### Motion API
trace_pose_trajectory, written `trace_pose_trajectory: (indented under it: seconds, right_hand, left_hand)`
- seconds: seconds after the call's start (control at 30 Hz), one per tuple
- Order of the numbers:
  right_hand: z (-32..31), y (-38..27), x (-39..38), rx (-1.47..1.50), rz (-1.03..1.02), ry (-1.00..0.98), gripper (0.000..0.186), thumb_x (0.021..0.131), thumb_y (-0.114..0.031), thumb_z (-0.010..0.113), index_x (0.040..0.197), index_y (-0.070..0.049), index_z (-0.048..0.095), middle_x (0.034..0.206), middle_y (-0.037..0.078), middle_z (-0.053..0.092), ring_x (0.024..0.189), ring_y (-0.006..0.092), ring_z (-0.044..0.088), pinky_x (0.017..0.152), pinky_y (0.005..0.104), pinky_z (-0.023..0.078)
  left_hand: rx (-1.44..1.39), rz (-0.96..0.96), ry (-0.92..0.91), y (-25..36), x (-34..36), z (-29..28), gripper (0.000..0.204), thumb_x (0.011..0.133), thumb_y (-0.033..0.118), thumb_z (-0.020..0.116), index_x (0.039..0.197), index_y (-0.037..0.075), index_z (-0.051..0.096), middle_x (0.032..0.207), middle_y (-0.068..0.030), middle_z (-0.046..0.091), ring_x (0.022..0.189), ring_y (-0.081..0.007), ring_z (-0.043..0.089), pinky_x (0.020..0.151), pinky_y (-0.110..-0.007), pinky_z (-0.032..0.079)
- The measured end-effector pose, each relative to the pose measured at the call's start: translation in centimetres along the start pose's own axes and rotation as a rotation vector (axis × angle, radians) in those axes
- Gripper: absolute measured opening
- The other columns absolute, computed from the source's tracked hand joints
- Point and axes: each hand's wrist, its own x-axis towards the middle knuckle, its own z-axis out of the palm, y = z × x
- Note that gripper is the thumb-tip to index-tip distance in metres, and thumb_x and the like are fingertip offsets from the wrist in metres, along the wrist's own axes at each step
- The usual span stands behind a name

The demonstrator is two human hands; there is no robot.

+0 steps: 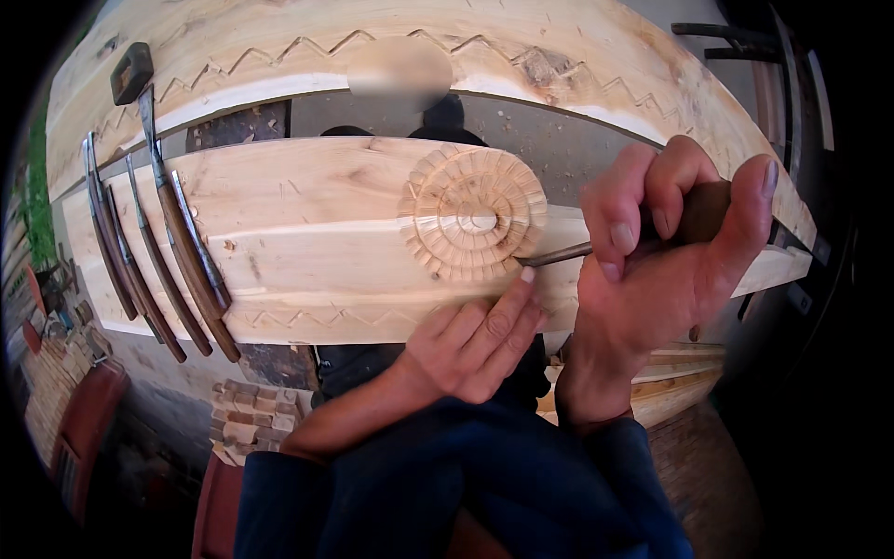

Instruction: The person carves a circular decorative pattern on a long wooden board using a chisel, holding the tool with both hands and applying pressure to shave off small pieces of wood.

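My right hand is closed around the dark wooden handle of a carving chisel. The chisel's metal shaft points left, and its tip meets the lower right rim of a carved round rosette. That rosette has rings of small notched petals and lies on a pale wooden plank. My left hand rests over the plank's near edge with its fingers stretched out. Its index fingertip is right beside the chisel tip; whether they touch, I cannot tell. A thumb on this hand is hidden.
Several wooden-handled chisels lie across the plank's left end, beside a dark mallet-like block. Beyond is a second plank with a zigzag carved line. Stacked small wood blocks stand at the lower left. Dark metal tools are at the upper right.
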Motion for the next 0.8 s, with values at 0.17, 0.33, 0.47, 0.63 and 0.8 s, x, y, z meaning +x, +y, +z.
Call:
trace_pose_trajectory:
  seconds: [0.17,0.33,0.47,0.63,0.8]
  right_hand:
    - [-0.4,0.5,-0.3,-0.006,0.012,-0.038,0.072,0.116,-0.066,0.041,0.067,-0.013,0.035,0.051,0.008,0.040,0.042,0.0107,0.020,0.041,0.0276,0.017]
    - [0.4,0.6,-0.2,-0.040,-0.038,-0.042,0.072,0.115,-0.066,0.041,0.067,-0.013,0.035,0.051,0.008,0.040,0.041,0.0101,0.024,0.041,0.0278,0.016]
    - [0.2,0.4,-1.1,-0.147,-0.080,-0.174,0.072,0.116,-0.066,0.041,0.067,-0.013,0.035,0.051,0.007,0.041,0.042,0.0101,0.025,0.041,0.0279,0.016]
    - [-3.4,-0.5,-2.2,0.524,0.041,-0.512,0.077,0.109,-0.079,0.041,0.071,-0.011,0.041,0.058,0.012,0.051,0.047,0.0103,0.029,0.044,0.0279,0.025]
    - [-5.0,-0.9,-2.3,0.330,0.029,-0.295,0.075,0.114,-0.074,0.031,0.072,-0.012,0.039,0.057,0.013,0.049,0.044,0.0131,0.029,0.043,0.0279,0.026]
  left_hand:
    - [0.013,-0.016,0.054,-0.3,0.0,0.0,0.025,0.084,0.013,0.089,0.108,0.004,0.087,0.120,-0.0125,0.085,0.066,-0.0119,0.064,0.057,-0.024,0.049]
    - [-0.012,-0.029,0.059,0.2,0.1,-0.2,0.026,0.084,0.013,0.089,0.108,0.004,0.087,0.118,-0.0115,0.084,0.065,-0.0129,0.063,0.057,-0.025,0.049]
    - [-0.088,-0.048,0.082,0.1,0.0,-0.4,0.031,0.084,0.009,0.088,0.115,0.003,0.085,0.111,-0.0111,0.084,0.063,-0.0143,0.062,0.056,-0.026,0.049]
    - [-0.287,-0.035,0.113,-0.5,-0.7,-1.4,0.051,0.086,0.004,0.089,0.136,0.003,0.078,0.083,-0.0039,0.074,0.059,-0.0167,0.060,0.053,-0.029,0.045]
    - [-0.273,-0.020,0.122,-0.7,-1.1,-1.1,0.054,0.087,0.005,0.089,0.139,0.003,0.076,0.070,0.0009,0.058,0.054,-0.0161,0.052,0.050,-0.031,0.039]
